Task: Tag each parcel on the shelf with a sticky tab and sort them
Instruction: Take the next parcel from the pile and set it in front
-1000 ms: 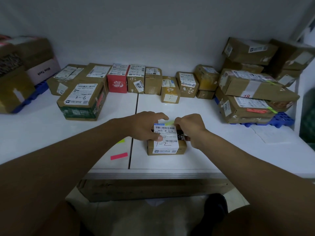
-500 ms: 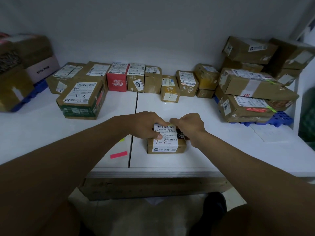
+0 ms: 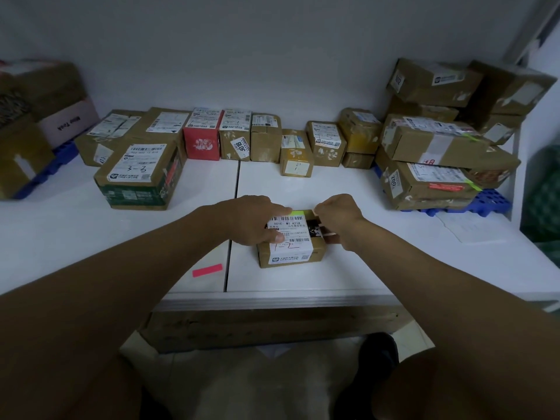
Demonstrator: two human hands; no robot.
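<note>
L hand (image 3: 254,219) pins parcel (image 3: 292,239), forefinger on green tab (image 3: 300,212); tab runs L-R to R hand (image 3: 338,215), fingers curled, hold unclear.

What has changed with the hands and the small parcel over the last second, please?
The green tab now lies flat along the small parcel's far top edge, where the left hand presses it. The right hand has shifted slightly right. The parcel, the pink tab and the other boxes stayed put.
</note>
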